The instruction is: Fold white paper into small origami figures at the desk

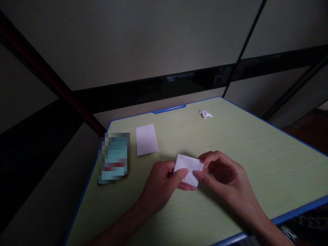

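A small folded white paper (189, 169) is held just above the pale green table (256, 157) between both hands. My left hand (164, 184) pinches its left edge, thumb on top. My right hand (225, 174) pinches its right edge with thumb and forefinger, the other fingers curled. The paper shows diagonal fold lines.
A flat white sheet (147, 139) lies at the back left of the table. Beside it, near the left edge, is a blurred teal packet (114, 158). A small finished folded paper figure (205, 114) sits at the far edge. The table has a blue rim (169, 109).
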### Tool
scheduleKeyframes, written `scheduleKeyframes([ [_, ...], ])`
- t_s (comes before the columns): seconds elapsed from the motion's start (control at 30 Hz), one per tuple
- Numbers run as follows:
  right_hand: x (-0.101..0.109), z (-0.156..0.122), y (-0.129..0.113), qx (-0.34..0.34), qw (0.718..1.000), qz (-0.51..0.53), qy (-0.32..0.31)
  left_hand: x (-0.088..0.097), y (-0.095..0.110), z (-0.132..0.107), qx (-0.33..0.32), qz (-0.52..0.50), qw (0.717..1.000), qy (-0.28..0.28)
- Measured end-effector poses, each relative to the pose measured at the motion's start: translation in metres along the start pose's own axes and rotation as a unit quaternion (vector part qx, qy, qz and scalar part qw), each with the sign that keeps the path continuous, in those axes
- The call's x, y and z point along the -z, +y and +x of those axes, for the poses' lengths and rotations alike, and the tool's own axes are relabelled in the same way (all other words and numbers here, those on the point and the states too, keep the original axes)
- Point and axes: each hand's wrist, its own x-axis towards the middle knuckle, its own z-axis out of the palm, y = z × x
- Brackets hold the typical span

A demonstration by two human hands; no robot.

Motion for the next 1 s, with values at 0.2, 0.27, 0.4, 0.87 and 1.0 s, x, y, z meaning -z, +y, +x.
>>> scheduleKeyframes([
  [0.2,0.002,0.002,-0.001,-0.059,0.996,0.064,-0.025,0.0,0.001,-0.001,0.003,-0.007,1.0,0.006],
  [0.27,0.002,0.002,-0.002,-0.068,0.994,0.078,-0.02,-0.001,0.002,-0.001,0.004,-0.005,1.0,0.009],
  [0.4,0.007,0.006,-0.001,-0.095,0.982,0.155,0.051,-0.001,0.002,-0.001,0.003,-0.006,1.0,0.017],
  [0.87,0.005,0.003,0.002,-0.064,0.997,0.053,0.009,-0.001,0.0,-0.001,0.004,0.0,1.0,0.006],
  [1.0,0.004,0.004,0.002,-0.019,1.0,0.01,-0.007,-0.002,0.001,-0.002,0.008,-0.004,1.0,0.001],
])
